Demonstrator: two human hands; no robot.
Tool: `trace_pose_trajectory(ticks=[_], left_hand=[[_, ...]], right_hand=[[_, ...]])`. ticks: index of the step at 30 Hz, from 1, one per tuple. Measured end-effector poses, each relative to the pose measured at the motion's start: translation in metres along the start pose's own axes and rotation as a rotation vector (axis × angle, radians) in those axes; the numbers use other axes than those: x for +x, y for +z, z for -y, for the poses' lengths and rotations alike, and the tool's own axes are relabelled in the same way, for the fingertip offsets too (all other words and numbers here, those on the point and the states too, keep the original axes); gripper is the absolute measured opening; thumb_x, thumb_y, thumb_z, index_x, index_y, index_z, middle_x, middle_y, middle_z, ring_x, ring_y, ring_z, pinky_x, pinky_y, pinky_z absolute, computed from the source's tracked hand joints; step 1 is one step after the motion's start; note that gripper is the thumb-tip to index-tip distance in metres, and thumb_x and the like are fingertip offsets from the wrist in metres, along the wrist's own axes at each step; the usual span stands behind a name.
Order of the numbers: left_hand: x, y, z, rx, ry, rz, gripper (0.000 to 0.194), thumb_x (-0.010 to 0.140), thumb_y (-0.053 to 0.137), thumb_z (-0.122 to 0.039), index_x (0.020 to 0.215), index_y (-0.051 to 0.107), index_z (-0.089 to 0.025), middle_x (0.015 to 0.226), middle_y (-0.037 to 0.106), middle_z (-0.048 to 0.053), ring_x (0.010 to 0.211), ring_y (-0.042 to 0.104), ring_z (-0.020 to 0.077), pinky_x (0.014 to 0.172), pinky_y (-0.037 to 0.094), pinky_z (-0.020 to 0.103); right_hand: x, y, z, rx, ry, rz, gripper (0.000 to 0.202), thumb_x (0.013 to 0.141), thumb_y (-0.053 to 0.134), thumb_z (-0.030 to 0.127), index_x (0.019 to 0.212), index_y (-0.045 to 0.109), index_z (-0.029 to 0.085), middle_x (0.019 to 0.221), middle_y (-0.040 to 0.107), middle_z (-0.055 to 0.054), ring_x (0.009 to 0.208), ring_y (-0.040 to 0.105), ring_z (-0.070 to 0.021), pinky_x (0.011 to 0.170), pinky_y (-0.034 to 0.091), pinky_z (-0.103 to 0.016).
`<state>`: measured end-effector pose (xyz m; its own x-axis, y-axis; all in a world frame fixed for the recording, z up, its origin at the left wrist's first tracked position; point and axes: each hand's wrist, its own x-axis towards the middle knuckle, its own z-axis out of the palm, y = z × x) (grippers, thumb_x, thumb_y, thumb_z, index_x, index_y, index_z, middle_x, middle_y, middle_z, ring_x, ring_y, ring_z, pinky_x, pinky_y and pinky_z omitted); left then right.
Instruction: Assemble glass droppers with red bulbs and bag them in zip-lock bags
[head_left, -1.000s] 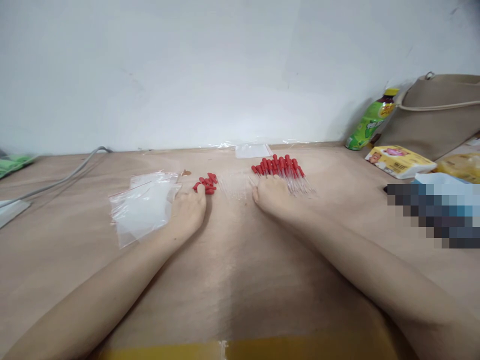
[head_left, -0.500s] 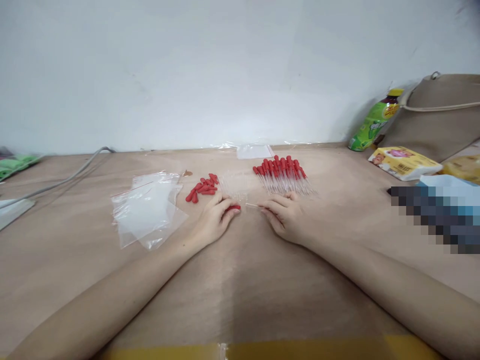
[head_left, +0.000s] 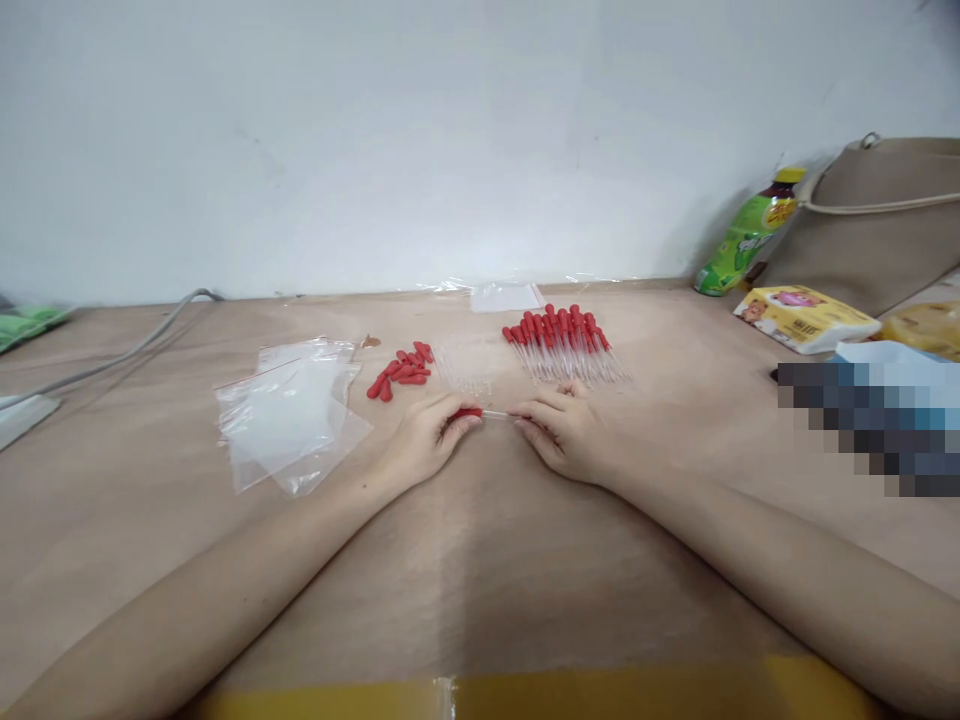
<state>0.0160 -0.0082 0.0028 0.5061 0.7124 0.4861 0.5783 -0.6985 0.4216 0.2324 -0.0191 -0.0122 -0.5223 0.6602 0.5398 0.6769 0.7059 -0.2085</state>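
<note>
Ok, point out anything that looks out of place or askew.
A small brown patch, perhaps a scrap or tear, interrupts the plain tabletop beside the clear bags. The bags overlap at uneven angles, not squarely stacked.

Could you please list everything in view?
Wall: one, white, behind
Table: one, brown, beneath
Strip: one, yellow, front
Held bulb: one, red, centre
Held tube: one, clear, centre
Loose bulbs: about ten, red, left
Loose tubes: several, clear, centre
Capped tubes: many, red-topped, right
Plastic bags: several, clear, left
Sheet: one, white, back
Scrap: one, brown, left
Cable: one, grey, left
Bundle: one, green, left
Slab: one, white, left
Bottle: one, green, right
Handbag: one, tan, right
Packets: two, yellow, right
Wrapper: one, blue-white, right
Pixelated patch: one, dark, right
Left hand: one, bare, centre
Right hand: one, bare, centre
</note>
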Motion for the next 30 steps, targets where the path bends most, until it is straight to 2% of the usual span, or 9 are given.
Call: trace_pose_trajectory(ticks=[5, 10, 18, 30], left_hand=[[-0.004, 0.003, 0.005, -0.079, 0.0, 0.009, 0.016, 0.087, 0.049, -0.026, 0.093, 0.061, -0.018, 0.086, 0.067, 0.002, 0.076, 0.062, 0.0137, 0.07, 0.048, 0.025], [-0.009, 0.005, 0.009, -0.107, 0.038, 0.091, 0.015, 0.087, 0.048, -0.025, 0.091, 0.062, -0.02, 0.085, 0.068, -0.001, 0.076, 0.062, 0.0123, 0.071, 0.048, 0.023], [-0.008, 0.002, 0.002, -0.026, 0.024, 0.113, 0.017, 0.087, 0.049, -0.027, 0.092, 0.062, -0.018, 0.083, 0.068, 0.001, 0.072, 0.061, 0.0135, 0.066, 0.047, 0.025], [-0.007, 0.004, 0.003, -0.014, 0.124, 0.132, 0.015, 0.086, 0.049, -0.025, 0.089, 0.06, -0.017, 0.078, 0.065, 0.003, 0.068, 0.059, 0.0129, 0.062, 0.046, 0.023]], right_hand=[[0.004, -0.006, 0.0, 0.054, -0.035, 0.047, 0.025, 0.089, 0.038, 0.022, 0.098, 0.061, 0.019, 0.086, 0.066, -0.004, 0.077, 0.055, -0.0132, 0.075, 0.026, -0.031], [0.006, -0.011, -0.003, 0.06, -0.074, 0.088, 0.025, 0.089, 0.039, 0.023, 0.094, 0.064, 0.019, 0.079, 0.065, -0.002, 0.069, 0.053, -0.0122, 0.072, 0.024, -0.031], [0.004, -0.007, 0.002, -0.103, -0.059, 0.068, 0.026, 0.087, 0.039, 0.021, 0.089, 0.064, 0.02, 0.075, 0.063, -0.002, 0.062, 0.046, -0.0121, 0.069, 0.019, -0.033], [0.007, 0.002, 0.007, -0.032, -0.042, 0.137, 0.027, 0.087, 0.036, 0.022, 0.083, 0.062, 0.016, 0.07, 0.062, -0.002, 0.06, 0.046, -0.0121, 0.068, 0.02, -0.031]])
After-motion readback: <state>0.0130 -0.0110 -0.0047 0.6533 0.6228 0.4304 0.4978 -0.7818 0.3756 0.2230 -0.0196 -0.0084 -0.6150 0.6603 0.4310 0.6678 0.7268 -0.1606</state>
